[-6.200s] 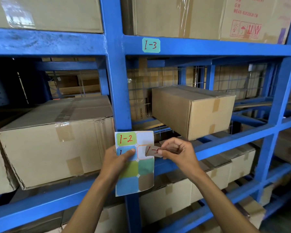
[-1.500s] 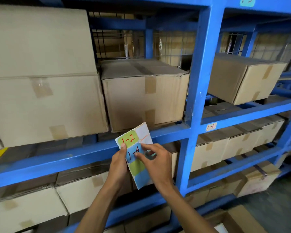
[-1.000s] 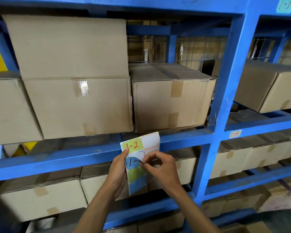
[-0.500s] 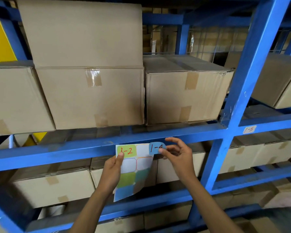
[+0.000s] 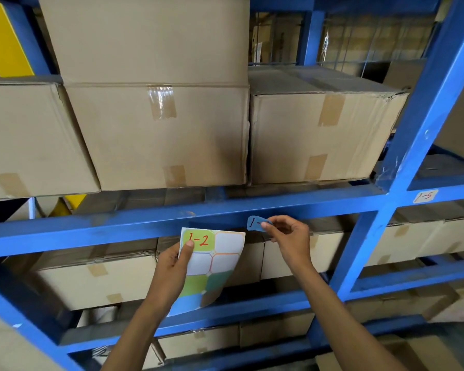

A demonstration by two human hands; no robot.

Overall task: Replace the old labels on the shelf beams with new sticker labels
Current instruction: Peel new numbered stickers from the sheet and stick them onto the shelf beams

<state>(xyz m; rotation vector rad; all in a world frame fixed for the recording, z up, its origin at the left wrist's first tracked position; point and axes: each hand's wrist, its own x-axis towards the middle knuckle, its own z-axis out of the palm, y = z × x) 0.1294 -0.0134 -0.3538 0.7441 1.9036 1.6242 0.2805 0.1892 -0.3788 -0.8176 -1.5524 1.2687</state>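
I see the right hand (image 5: 289,236) pinching a blue sticker (image 5: 255,223) by its right end, held up against the front of the blue beam (image 5: 118,226); I cannot tell whether it touches the metal. The left hand (image 5: 172,266) grips the sticker sheet (image 5: 214,263) just below the beam, thumb on the green "1-2" label (image 5: 200,241). Three white blanks show on the sheet. A white "1-5" label (image 5: 425,196) sits on the beam right of the upright (image 5: 413,145). Boxes (image 5: 156,135) rest above.
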